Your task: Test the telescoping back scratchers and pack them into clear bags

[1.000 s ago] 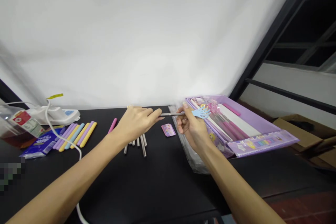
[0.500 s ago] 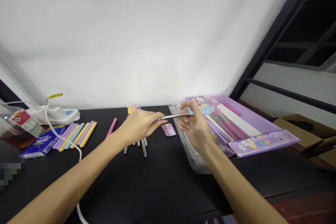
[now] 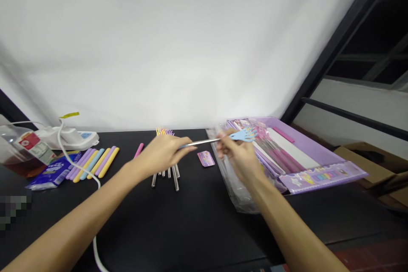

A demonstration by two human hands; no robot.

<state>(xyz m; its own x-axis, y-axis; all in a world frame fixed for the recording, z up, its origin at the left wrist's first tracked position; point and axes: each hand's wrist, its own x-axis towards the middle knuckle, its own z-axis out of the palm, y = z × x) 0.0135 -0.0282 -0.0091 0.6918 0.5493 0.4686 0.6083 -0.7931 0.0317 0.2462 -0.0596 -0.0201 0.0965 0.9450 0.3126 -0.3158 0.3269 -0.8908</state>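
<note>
A back scratcher [image 3: 244,135] with a light blue, claw-shaped head and a thin metal rod is held level above the black table. My left hand [image 3: 162,153] is closed around the rod's left end. My right hand [image 3: 242,157] pinches the rod just below the blue head; its fingertips are slightly blurred. Beneath my left hand lie several metal rods [image 3: 172,178], with yellow and purple claw heads [image 3: 164,131] showing behind it. A small pink card [image 3: 206,159] rests on the table between my hands.
At right, a purple display box [image 3: 321,177] holds packaged pink back scratchers, with a clear plastic bag [image 3: 237,197] beside it. Left are several pastel sticks [image 3: 92,165], a pink stick [image 3: 138,150], a blue packet [image 3: 54,172], a bottle [image 3: 25,153], a power strip [image 3: 83,139] and a white cable [image 3: 96,212].
My right hand's fingers, raised and spread before, have closed onto the rod near the blue head. The claw has turned to show its broad face. My left hand keeps its hold.
</note>
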